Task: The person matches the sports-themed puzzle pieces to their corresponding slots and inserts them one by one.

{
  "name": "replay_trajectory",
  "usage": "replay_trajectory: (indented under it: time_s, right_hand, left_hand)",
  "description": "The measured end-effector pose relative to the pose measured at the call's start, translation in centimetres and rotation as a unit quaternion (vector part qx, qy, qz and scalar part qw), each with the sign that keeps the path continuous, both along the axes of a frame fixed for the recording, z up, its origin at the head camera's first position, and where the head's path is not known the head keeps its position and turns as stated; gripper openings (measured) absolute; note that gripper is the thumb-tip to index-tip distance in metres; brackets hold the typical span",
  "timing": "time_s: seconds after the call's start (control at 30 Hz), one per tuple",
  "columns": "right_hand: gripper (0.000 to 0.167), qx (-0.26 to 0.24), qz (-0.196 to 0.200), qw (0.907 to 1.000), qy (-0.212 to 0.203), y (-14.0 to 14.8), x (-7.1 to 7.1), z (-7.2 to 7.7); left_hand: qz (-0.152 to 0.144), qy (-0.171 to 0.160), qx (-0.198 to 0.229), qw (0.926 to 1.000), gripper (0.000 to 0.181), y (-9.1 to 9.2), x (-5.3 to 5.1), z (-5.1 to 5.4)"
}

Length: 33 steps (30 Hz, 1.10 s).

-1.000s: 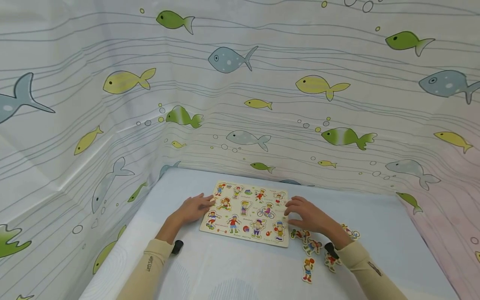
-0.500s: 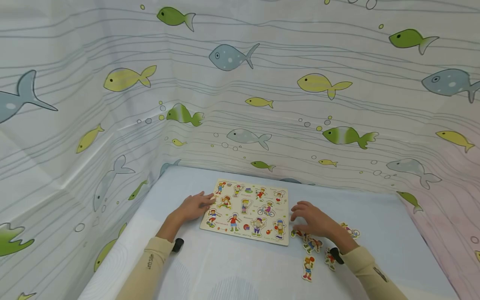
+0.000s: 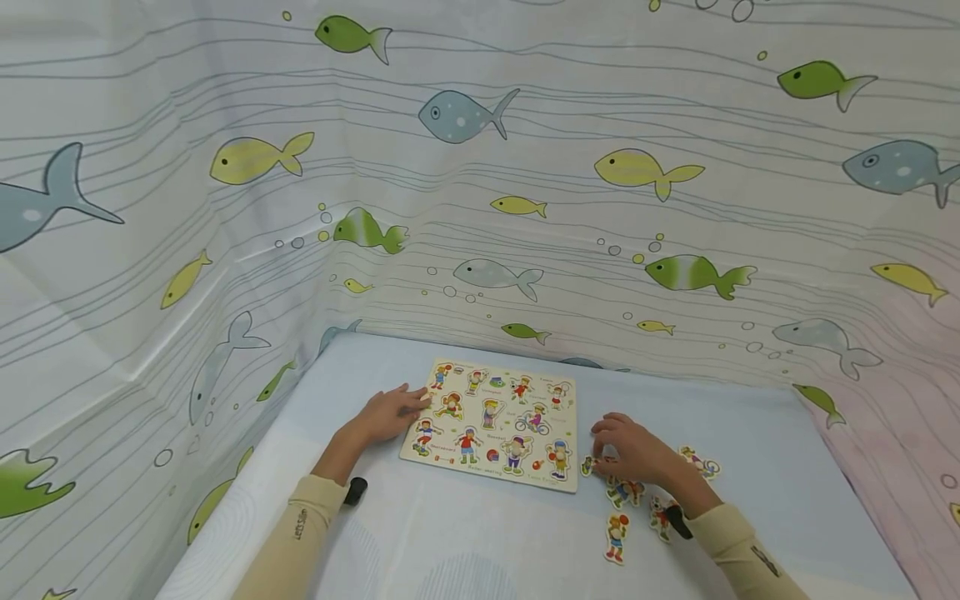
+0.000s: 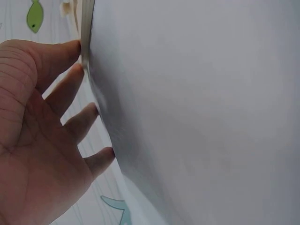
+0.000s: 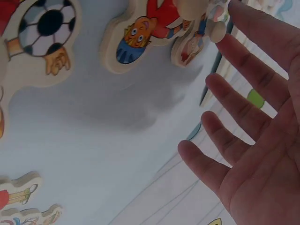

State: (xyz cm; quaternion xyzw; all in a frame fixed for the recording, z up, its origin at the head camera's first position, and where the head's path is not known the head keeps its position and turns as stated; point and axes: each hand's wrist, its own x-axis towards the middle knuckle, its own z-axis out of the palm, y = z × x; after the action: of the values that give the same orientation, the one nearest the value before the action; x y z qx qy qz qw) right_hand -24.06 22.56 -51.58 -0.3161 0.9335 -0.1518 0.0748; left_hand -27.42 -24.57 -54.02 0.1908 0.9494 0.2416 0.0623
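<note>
A wooden peg puzzle board printed with sports figures lies flat on the table. My left hand is at its left side; in the left wrist view, thumb and forefinger touch the board's edge and the other fingers rest on the cloth. My right hand hovers over loose puzzle pieces just right of the board, fingers spread. In the right wrist view, its forefinger tip is beside the round knob of a small figure piece; whether they touch is unclear. A blue-capped figure piece lies close by.
Loose pieces lie right of the board: a basketball player, a footballer partly behind the wrist strap, and a cyclist. Fish-patterned sheeting surrounds the back and sides of the light-blue tablecloth.
My right hand has left the board's right edge and moved right and down to the loose pieces. My left hand has stayed at the board's left side.
</note>
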Motion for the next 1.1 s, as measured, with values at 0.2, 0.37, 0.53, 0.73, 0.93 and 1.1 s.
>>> replay_trajectory:
  time_s: [0.2, 0.37, 0.53, 0.73, 0.93, 1.1]
  right_hand:
    - [0.02, 0.013, -0.013, 0.9996, 0.019, 0.48, -0.08, -0.48]
    - [0.023, 0.021, -0.019, 0.9993, 0.026, 0.72, -0.22, -0.64]
    - [0.025, 0.015, -0.012, 0.9992, 0.035, 0.76, 0.03, -0.5]
    - [0.024, 0.012, -0.014, 0.9993, 0.034, 0.65, 0.33, -0.44]
    - [0.024, 0.006, -0.018, 0.9992, 0.036, 0.67, 0.39, -0.46]
    - [0.024, 0.006, -0.022, 0.9992, 0.034, 0.7, 0.51, -0.28]
  left_hand:
    - [0.0, 0.001, 0.0, 1.0, 0.035, -0.02, 0.04, 0.09]
    - [0.0, 0.0, 0.003, 1.0, 0.035, -0.06, 0.05, 0.09]
    - [-0.001, 0.0, 0.004, 1.0, 0.035, -0.13, 0.03, -0.08]
    - [0.0, 0.004, 0.008, 1.0, 0.035, -0.21, -0.1, -0.29]
    - [0.001, 0.006, 0.004, 1.0, 0.035, -0.27, -0.29, -0.47]
    - [0.002, 0.0, 0.009, 1.0, 0.035, -0.25, -0.32, -0.59]
